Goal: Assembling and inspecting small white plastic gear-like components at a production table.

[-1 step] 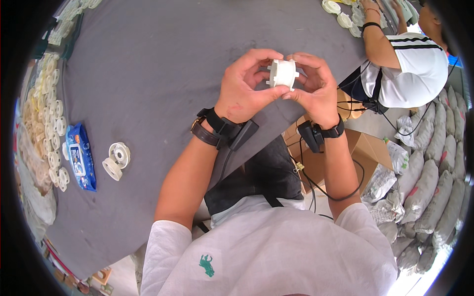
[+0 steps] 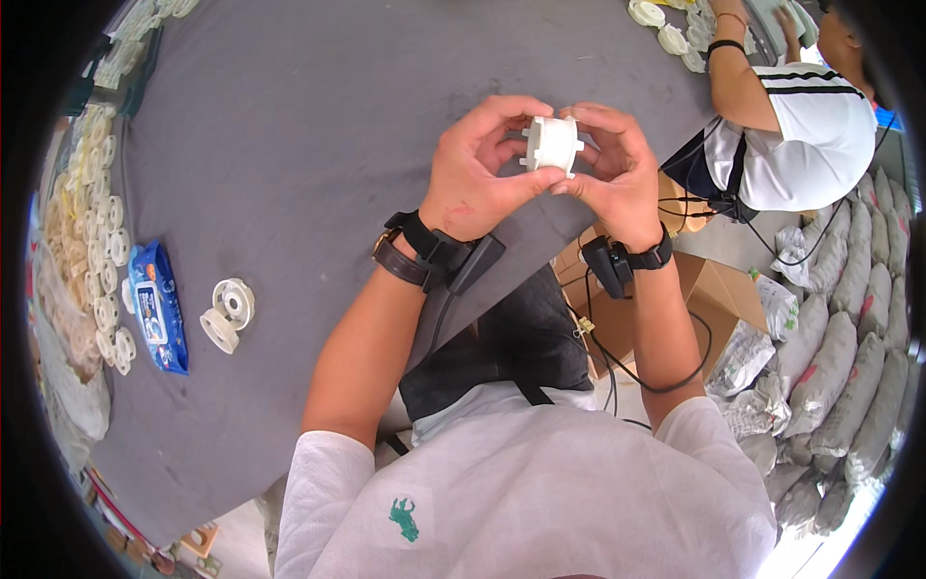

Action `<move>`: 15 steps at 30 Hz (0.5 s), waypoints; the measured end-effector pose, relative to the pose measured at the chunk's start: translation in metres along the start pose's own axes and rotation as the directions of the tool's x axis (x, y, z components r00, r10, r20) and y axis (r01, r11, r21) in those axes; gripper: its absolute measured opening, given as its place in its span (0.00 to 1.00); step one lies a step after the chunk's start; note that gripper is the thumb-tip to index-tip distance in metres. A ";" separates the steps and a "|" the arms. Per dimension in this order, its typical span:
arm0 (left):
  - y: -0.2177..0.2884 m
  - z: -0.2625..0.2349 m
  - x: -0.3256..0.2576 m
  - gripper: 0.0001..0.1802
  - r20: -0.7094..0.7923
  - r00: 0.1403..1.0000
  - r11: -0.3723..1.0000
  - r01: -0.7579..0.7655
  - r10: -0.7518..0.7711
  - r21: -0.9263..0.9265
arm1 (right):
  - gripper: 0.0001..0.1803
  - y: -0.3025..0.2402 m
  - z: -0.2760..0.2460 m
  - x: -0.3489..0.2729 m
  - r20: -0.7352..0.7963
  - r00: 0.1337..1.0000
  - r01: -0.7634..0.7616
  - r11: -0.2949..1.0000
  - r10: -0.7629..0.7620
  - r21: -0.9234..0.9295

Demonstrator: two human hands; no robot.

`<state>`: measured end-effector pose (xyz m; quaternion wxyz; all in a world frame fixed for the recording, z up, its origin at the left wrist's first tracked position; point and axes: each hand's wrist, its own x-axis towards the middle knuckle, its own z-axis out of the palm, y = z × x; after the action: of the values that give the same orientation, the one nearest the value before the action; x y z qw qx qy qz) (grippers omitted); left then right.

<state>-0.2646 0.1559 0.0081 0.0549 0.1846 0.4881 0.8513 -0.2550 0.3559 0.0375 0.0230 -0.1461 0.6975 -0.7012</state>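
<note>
Between my two hands, above the grey-covered table (image 2: pixel 318 145), is a white plastic spool-like part (image 2: pixel 555 144) with small tabs sticking out at its rims. My left hand (image 2: pixel 487 164) grips its left side, thumb below and fingers above. On the opposite side my right hand (image 2: pixel 620 169) pinches it in the same way. Both thumbs meet near its lower edge. Over to the left on the table lie two white round plastic parts, a wheel-like one (image 2: pixel 234 302) and another (image 2: pixel 219 330) leaning by it.
A blue wipes pack (image 2: pixel 159 307) lies at the left, beside rows of white plastic rings (image 2: pixel 104 241). At the upper right a co-worker (image 2: pixel 805 135) handles similar parts. Cardboard boxes (image 2: pixel 719 299) and stacked grey sacks (image 2: pixel 830 372) stand right of me. A black cable (image 2: pixel 666 389) loops by my right forearm.
</note>
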 end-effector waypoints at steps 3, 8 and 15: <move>-0.002 0.001 0.000 0.31 0.002 1.000 1.000 0.009 -0.009 -0.006 | 0.38 0.001 -0.002 -0.002 0.002 1.000 -0.006 1.000 0.006 0.001; -0.001 0.003 0.008 0.30 0.013 1.000 1.000 0.011 -0.011 0.001 | 0.38 -0.001 -0.008 0.004 0.010 1.000 0.004 1.000 -0.004 -0.025; 0.012 -0.010 0.010 0.26 0.032 0.997 0.996 0.078 -0.076 -0.047 | 0.38 -0.006 0.007 0.018 0.008 0.997 -0.079 0.994 0.080 -0.069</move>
<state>-0.2767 0.1443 0.0165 0.0995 0.1772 0.4734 0.8571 -0.2696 0.3452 0.0465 0.0497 -0.1228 0.7262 -0.6746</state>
